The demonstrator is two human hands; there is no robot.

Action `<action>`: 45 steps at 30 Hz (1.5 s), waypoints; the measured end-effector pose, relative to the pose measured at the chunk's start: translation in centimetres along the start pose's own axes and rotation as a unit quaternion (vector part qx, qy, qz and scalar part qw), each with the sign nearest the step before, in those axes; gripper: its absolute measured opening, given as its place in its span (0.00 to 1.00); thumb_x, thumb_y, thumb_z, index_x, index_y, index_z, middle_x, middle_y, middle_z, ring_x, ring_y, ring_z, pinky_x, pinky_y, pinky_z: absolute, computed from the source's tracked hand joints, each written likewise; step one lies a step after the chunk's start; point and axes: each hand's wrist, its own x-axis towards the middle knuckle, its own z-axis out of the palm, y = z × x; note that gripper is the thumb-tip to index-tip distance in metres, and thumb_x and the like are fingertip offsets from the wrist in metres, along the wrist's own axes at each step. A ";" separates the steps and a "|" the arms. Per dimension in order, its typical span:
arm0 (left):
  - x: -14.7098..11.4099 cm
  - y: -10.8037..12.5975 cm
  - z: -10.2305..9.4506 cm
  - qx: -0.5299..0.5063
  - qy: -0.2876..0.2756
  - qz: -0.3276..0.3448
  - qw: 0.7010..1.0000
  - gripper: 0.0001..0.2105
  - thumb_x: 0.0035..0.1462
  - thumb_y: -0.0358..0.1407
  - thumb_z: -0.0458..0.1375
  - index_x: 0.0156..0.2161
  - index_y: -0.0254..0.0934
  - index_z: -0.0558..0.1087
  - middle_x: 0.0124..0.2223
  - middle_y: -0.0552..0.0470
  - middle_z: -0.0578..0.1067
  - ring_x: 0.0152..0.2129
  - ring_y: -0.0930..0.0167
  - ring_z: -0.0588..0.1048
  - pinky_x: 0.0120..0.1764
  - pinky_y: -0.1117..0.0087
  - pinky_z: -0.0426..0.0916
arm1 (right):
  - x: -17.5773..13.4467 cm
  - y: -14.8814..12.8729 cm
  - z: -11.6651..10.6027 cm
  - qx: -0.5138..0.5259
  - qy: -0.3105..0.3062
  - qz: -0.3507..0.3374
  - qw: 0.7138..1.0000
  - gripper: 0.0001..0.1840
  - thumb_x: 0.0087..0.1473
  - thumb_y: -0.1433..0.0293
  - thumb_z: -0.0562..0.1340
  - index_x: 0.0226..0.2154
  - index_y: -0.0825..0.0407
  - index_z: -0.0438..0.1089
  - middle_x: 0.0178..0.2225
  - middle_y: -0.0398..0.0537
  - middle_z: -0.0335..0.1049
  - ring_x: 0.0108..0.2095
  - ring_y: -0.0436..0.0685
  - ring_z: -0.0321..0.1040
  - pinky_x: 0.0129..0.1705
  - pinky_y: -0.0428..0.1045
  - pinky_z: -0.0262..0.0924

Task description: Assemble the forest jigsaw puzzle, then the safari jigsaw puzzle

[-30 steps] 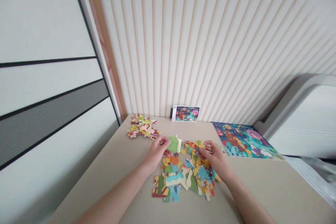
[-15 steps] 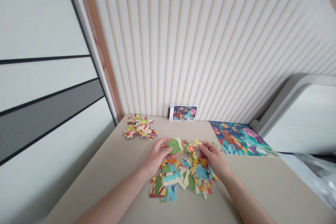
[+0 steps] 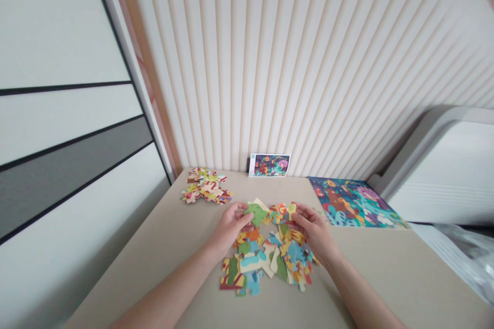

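Your left fingers [image 3: 244,220] pinch a green cardboard puzzle piece [image 3: 256,214], your right fingers [image 3: 301,220] a yellow-patterned one [image 3: 291,209], seemingly comparing; next, align edges.

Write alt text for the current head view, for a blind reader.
Left hand holds a green jigsaw piece, right hand a yellow-patterned piece, by a loose jigsaw heap. Farther back: a second jigsaw heap at left, a standing picture card, and a flat illustrated sheet at right.
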 end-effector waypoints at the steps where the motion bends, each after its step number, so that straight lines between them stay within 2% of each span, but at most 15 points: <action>1: 0.0 0.0 0.1 0.002 0.001 -0.003 1.000 0.21 0.50 0.44 0.71 0.42 0.38 0.67 0.32 0.54 0.78 0.29 0.70 0.79 0.36 0.69 0.75 | 0.0 -0.1 0.1 0.011 0.007 0.001 1.000 0.25 0.44 0.57 0.75 0.43 0.49 0.75 0.34 0.44 0.75 0.31 0.55 0.75 0.39 0.52 0.71; 5: -0.1 -0.2 0.8 -0.024 -0.031 0.000 0.999 0.20 0.49 0.43 0.71 0.41 0.38 0.67 0.33 0.54 0.78 0.30 0.71 0.79 0.40 0.69 0.75 | -0.2 0.2 0.3 0.004 -0.008 0.022 1.000 0.20 0.47 0.55 0.74 0.37 0.49 0.72 0.26 0.40 0.71 0.27 0.53 0.72 0.34 0.48 0.70; 11: -1.5 0.1 2.3 -0.061 -0.139 0.009 0.988 0.18 0.55 0.41 0.69 0.45 0.39 0.67 0.42 0.49 0.80 0.40 0.68 0.79 0.48 0.63 0.74 | -0.4 1.0 1.4 -0.020 -0.033 0.016 0.999 0.21 0.48 0.53 0.73 0.37 0.48 0.70 0.26 0.40 0.73 0.28 0.51 0.72 0.32 0.45 0.68; 17: -2.1 0.3 3.2 -0.053 -0.153 0.014 0.987 0.19 0.53 0.43 0.70 0.44 0.38 0.70 0.42 0.47 0.80 0.40 0.66 0.79 0.45 0.66 0.73 | -0.9 1.0 2.2 -0.069 -0.082 0.031 0.994 0.25 0.48 0.48 0.71 0.35 0.48 0.67 0.25 0.44 0.76 0.26 0.55 0.74 0.29 0.46 0.66; 19: -1.9 0.1 2.9 -0.010 -0.143 0.026 0.989 0.18 0.54 0.44 0.68 0.44 0.38 0.71 0.43 0.47 0.79 0.40 0.65 0.79 0.44 0.65 0.73 | -0.9 0.8 2.0 -0.094 -0.085 0.022 0.992 0.26 0.47 0.47 0.70 0.35 0.48 0.67 0.23 0.44 0.76 0.25 0.55 0.74 0.28 0.47 0.65; 21: -1.7 -0.1 2.3 0.078 -0.094 0.073 0.990 0.15 0.58 0.45 0.65 0.45 0.39 0.72 0.43 0.47 0.79 0.41 0.64 0.78 0.44 0.64 0.73 | -0.4 0.7 1.3 -0.116 -0.059 -0.001 0.991 0.27 0.47 0.46 0.70 0.37 0.49 0.68 0.23 0.45 0.76 0.23 0.54 0.71 0.27 0.48 0.63; 22: -1.6 -0.2 1.9 0.139 -0.059 0.111 0.982 0.13 0.60 0.44 0.63 0.45 0.40 0.72 0.43 0.47 0.78 0.41 0.63 0.78 0.45 0.63 0.73 | 0.1 0.6 0.7 -0.127 -0.037 -0.018 0.991 0.27 0.47 0.46 0.69 0.38 0.49 0.68 0.23 0.45 0.76 0.22 0.54 0.70 0.27 0.48 0.62; 24: -1.5 -0.2 1.1 0.277 -0.001 0.200 0.940 0.10 0.63 0.41 0.59 0.47 0.41 0.73 0.44 0.47 0.78 0.44 0.62 0.76 0.50 0.61 0.70 | 1.4 0.5 -1.1 -0.154 0.016 -0.054 0.986 0.28 0.47 0.45 0.70 0.38 0.50 0.68 0.22 0.44 0.75 0.22 0.55 0.69 0.26 0.48 0.60; 27: -1.2 -0.1 0.3 0.442 0.008 0.280 0.852 0.10 0.64 0.36 0.56 0.49 0.43 0.74 0.47 0.46 0.77 0.48 0.60 0.74 0.56 0.57 0.64 | 3.4 0.8 -4.3 -0.219 0.094 -0.075 0.968 0.30 0.44 0.45 0.70 0.38 0.51 0.69 0.20 0.43 0.72 0.22 0.56 0.67 0.25 0.48 0.57; 30: -0.8 -0.4 -0.2 0.519 0.007 0.281 0.807 0.13 0.63 0.33 0.56 0.51 0.42 0.74 0.49 0.45 0.77 0.49 0.60 0.73 0.55 0.57 0.65 | 4.9 1.2 -6.7 -0.293 0.132 -0.083 0.943 0.30 0.49 0.46 0.66 0.44 0.51 0.70 0.24 0.45 0.75 0.25 0.57 0.69 0.27 0.49 0.59; 32: -0.5 -0.6 -0.4 0.545 0.007 0.271 0.793 0.14 0.62 0.32 0.56 0.52 0.41 0.74 0.49 0.45 0.76 0.49 0.60 0.73 0.55 0.57 0.65 | 5.3 1.3 -7.3 -0.395 0.151 -0.111 0.900 0.27 0.52 0.49 0.64 0.46 0.51 0.72 0.33 0.50 0.78 0.31 0.60 0.72 0.34 0.52 0.62; 35: -0.2 -0.8 -0.8 0.559 0.003 0.263 0.786 0.14 0.62 0.32 0.56 0.51 0.39 0.75 0.49 0.44 0.76 0.49 0.60 0.72 0.55 0.56 0.65 | 5.2 1.0 -7.2 -0.549 0.175 -0.171 0.799 0.21 0.56 0.55 0.62 0.46 0.50 0.76 0.43 0.55 0.75 0.42 0.63 0.72 0.45 0.55 0.62; 37: -0.2 -1.0 -0.9 0.553 -0.010 0.268 0.789 0.14 0.62 0.33 0.56 0.52 0.40 0.75 0.50 0.43 0.76 0.51 0.60 0.72 0.57 0.56 0.64 | 4.8 0.9 -6.6 -0.590 0.146 -0.194 0.770 0.19 0.59 0.56 0.59 0.44 0.49 0.78 0.42 0.55 0.74 0.44 0.64 0.71 0.48 0.56 0.61; 41: -0.3 -1.3 -0.8 0.551 -0.063 0.283 0.783 0.17 0.62 0.36 0.57 0.56 0.42 0.74 0.59 0.43 0.73 0.59 0.58 0.68 0.63 0.54 0.58 | 3.3 1.5 -4.0 -0.595 0.038 -0.213 0.774 0.19 0.63 0.56 0.57 0.41 0.47 0.80 0.40 0.53 0.75 0.44 0.63 0.70 0.49 0.54 0.60; 45: -0.5 -1.3 -0.7 0.555 -0.097 0.275 0.779 0.16 0.64 0.38 0.56 0.55 0.44 0.75 0.61 0.44 0.71 0.61 0.58 0.66 0.66 0.51 0.52 | 2.1 2.6 -1.4 -0.605 -0.023 -0.219 0.765 0.20 0.60 0.54 0.62 0.48 0.46 0.78 0.42 0.53 0.74 0.45 0.63 0.69 0.51 0.54 0.59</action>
